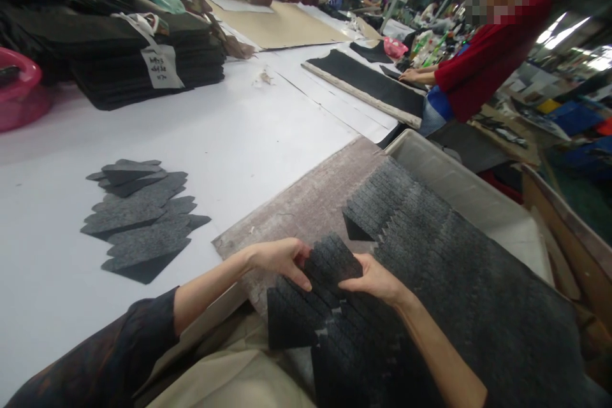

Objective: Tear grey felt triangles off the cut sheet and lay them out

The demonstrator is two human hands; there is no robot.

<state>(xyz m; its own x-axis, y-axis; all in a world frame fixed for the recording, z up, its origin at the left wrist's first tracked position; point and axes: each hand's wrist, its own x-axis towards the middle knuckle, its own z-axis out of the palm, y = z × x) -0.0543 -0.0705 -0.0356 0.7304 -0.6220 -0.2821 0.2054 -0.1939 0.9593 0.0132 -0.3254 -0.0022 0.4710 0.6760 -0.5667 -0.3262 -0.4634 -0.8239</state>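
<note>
Both my hands hold a small stack of dark grey cut felt pieces (329, 260) above a worn board (306, 204). My left hand (280, 259) pinches the stack's left edge. My right hand (375, 278) grips its right corner from the other side. Under and to the right lies a large layered sheet of the same cut pieces (459, 280), spread over the board and a grey bin. More loose pieces from that sheet (291, 319) hang near my lap.
A fanned pile of grey felt pieces (143, 220) lies on the white table (248, 134) to the left. Stacked black fabric with a paper tag (143, 57) sits at the back. A pink basket (19, 86) stands far left. A person in a red top (482, 57) works opposite.
</note>
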